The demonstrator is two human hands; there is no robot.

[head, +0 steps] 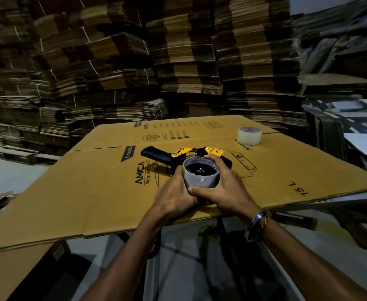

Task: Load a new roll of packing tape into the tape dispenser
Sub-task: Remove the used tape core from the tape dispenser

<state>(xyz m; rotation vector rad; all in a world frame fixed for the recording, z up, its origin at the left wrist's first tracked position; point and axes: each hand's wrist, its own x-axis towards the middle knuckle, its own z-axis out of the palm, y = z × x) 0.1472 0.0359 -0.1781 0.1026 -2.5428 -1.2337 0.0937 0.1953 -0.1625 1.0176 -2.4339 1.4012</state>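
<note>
A black and yellow tape dispenser [179,154] lies flat on a big flattened cardboard box [87,187], its handle pointing left. A grey, nearly bare tape core [201,180] sits on the dispenser's hub. My left hand [175,195] grips the core's left and near side. My right hand [223,187] wraps its right side, fingers over the rim and thumb across the front. A full roll of clear packing tape [249,136] stands apart at the box's far right.
Tall stacks of flattened cartons [178,57] fill the background. Printed flat boxes [352,127] are piled at the right. The cardboard box overhangs its support toward me, and a metal frame [352,198] shows under its right edge. A wristband is on my right wrist.
</note>
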